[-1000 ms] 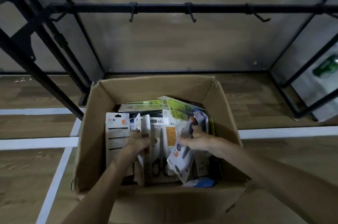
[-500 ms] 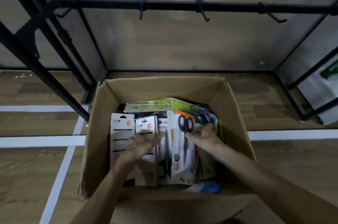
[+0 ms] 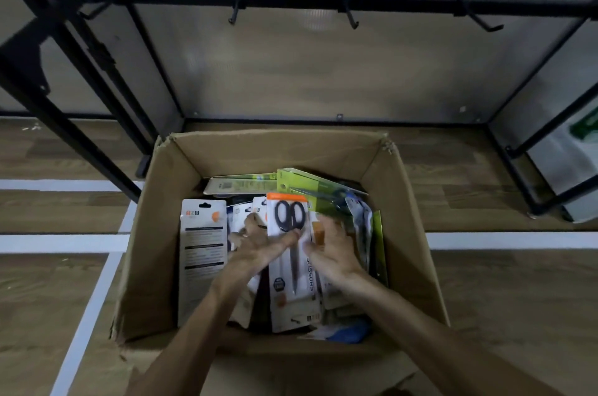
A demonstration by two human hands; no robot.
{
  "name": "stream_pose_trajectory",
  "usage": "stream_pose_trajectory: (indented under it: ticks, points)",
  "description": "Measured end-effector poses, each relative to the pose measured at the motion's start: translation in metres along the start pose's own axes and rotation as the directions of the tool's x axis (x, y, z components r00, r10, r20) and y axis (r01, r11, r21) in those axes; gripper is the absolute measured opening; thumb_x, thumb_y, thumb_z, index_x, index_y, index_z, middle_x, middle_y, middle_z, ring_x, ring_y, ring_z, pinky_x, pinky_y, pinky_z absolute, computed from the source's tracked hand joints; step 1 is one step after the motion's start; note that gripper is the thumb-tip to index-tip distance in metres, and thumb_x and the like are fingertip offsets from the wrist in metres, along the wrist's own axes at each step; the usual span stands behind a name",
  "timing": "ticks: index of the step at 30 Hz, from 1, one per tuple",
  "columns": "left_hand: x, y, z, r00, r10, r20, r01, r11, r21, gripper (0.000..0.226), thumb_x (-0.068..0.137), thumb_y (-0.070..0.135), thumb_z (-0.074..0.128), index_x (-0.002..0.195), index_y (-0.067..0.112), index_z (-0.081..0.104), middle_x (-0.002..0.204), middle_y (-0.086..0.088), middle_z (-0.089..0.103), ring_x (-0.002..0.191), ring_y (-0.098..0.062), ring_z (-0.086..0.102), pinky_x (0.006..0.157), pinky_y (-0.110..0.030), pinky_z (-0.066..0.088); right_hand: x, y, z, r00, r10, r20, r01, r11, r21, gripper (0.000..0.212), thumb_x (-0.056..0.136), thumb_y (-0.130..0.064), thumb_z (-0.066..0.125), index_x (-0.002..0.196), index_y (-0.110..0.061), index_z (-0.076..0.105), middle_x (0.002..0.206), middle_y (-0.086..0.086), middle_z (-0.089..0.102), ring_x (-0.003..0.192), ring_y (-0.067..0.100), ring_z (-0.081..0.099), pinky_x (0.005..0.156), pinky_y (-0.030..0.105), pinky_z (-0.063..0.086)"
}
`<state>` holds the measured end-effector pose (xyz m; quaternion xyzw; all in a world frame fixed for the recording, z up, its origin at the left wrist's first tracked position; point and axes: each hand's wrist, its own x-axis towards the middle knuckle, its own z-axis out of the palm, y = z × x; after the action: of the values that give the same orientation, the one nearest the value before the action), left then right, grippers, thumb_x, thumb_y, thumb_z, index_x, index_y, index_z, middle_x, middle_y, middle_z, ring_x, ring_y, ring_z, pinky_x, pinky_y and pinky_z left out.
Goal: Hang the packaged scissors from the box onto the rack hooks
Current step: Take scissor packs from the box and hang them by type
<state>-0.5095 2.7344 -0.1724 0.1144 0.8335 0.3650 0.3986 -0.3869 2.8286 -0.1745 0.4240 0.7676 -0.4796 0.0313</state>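
- Box [image 3: 275,152] is set open on the floor [image 3: 501,298], just in front of the rack [image 3: 291,0]. It is filled with carded packs, most stood on end.
- Pack [image 3: 291,292] is held upright in mid-box, in front of the other packs.
- Pack face: white card, orange strip at the top, black-handled scissors mounted point-down. "SCISSORS" is printed vertically along the right edge. Smaller print is too blurred to be read.
- Left hand [image 3: 259,250]: the pack's left edge is pinched, with the thumb laid across the front just below the handles and the fingers behind.
- Right hand [image 3: 333,250]: the pack's right edge is gripped, with the thumb on the front beside the lettering and the fingers spread behind.
- Grey pack [image 3: 202,250] is stood near the box's left wall, back side shown. An orange mark and a small logo are seen at the top; the text lines cannot be read.
- Green packs [image 3: 310,185] are laid tilted at the rear; the print cannot be read.
- Hooks [image 3: 351,15] are fixed along the rack's bar, well apart from the pack.
- White lines [image 3: 48,238] are marked on the floor.
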Motion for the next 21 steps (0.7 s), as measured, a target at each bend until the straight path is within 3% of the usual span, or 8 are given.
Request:
stream_pose_trajectory:
  ticks: [2,5,7,9,12,16,19,21]
  points:
    - [0.002,-0.007,-0.001,1.000,-0.010,0.017,0.011,0.999,-0.037,0.104,0.082,0.045,0.081,0.159,0.015,0.018,0.152,-0.021,0.035,0.141,-0.041,0.038,0.109,-0.046,0.036,0.002,0.005,-0.010,0.997,0.015,-0.076,-0.012,0.999,0.043,0.066,0.092,-0.021,0.063,0.148,-0.034,0.030,0.145,0.000,0.039,0.141,0.025,0.032,0.116,0.045,0.032]
    - [0.003,-0.006,-0.004,0.999,-0.009,0.053,0.013,0.998,-0.058,0.113,0.070,0.055,0.086,0.155,0.010,0.026,0.128,-0.013,0.050,0.127,-0.039,0.054,0.106,-0.047,0.046,0.009,0.009,-0.010,0.991,0.129,-0.036,-0.132,0.989,-0.072,0.090,0.085,-0.023,0.072,0.154,-0.022,0.014,0.155,0.006,0.019,0.146,0.031,0.015,0.119,0.047,0.021]
    - [0.002,0.002,-0.005,0.993,-0.040,0.109,0.036,0.998,0.042,0.118,0.067,0.068,0.080,0.152,0.009,0.025,0.139,-0.014,0.045,0.134,-0.038,0.048,0.109,-0.052,0.044,0.014,0.007,-0.007,0.987,0.160,-0.007,-0.160,0.984,-0.073,0.102,0.085,-0.024,0.073,0.158,-0.018,0.003,0.161,0.009,0.009,0.149,0.032,0.009,0.121,0.047,0.018]
    - [0.001,0.005,-0.008,0.991,-0.079,0.104,0.063,0.986,0.153,0.114,0.072,0.072,0.075,0.151,0.011,0.020,0.154,-0.017,0.030,0.143,-0.038,0.035,0.114,-0.053,0.039,0.015,0.002,-0.011,0.983,0.182,0.017,-0.182,0.983,-0.002,0.099,0.084,-0.021,0.073,0.156,-0.017,0.006,0.153,0.009,0.021,0.139,0.025,0.025,0.111,0.038,0.032]
    - [0.001,-0.002,-0.012,0.994,-0.058,0.087,0.060,0.998,-0.016,0.108,0.064,0.069,0.083,0.148,0.026,0.030,0.162,-0.021,0.024,0.138,-0.031,0.042,0.111,-0.042,0.045,0.012,0.001,-0.015,0.982,0.186,0.031,-0.189,0.969,0.159,0.093,0.084,-0.020,0.075,0.154,-0.020,0.014,0.140,0.004,0.034,0.128,0.020,0.035,0.093,0.028,0.030]
    - [0.006,-0.005,-0.019,0.990,-0.106,0.098,0.104,0.994,0.025,0.130,0.059,0.071,0.082,0.156,0.018,0.014,0.163,-0.016,0.012,0.152,-0.039,0.012,0.119,-0.058,0.028,0.012,-0.001,-0.005,0.983,0.173,0.053,-0.181,0.925,0.333,0.091,0.086,-0.028,0.075,0.154,-0.024,0.015,0.135,0.001,0.037,0.124,0.018,0.038,0.095,0.029,0.030]
    - [0.013,-0.012,-0.028,0.995,-0.061,0.075,0.067,0.994,-0.087,0.097,0.068,0.053,0.089,0.141,0.027,0.029,0.143,-0.002,0.047,0.138,-0.030,0.042,0.107,-0.049,0.043,0.016,-0.003,0.005,0.983,0.183,0.017,-0.176,0.916,0.361,0.085,0.081,-0.029,0.079,0.147,-0.027,0.024,0.141,0.002,0.040,0.128,0.020,0.040,0.105,0.035,0.036]
    - [0.013,-0.018,-0.032,0.994,0.034,0.100,-0.016,0.985,-0.173,0.071,0.077,0.040,0.088,0.126,0.031,0.037,0.115,0.018,0.054,0.118,-0.014,0.055,0.089,-0.029,0.046,0.014,-0.003,0.009,0.982,0.190,0.002,-0.176,0.902,0.395,0.084,0.078,-0.025,0.082,0.141,-0.024,0.028,0.135,0.004,0.045,0.126,0.022,0.046,0.109,0.042,0.040]
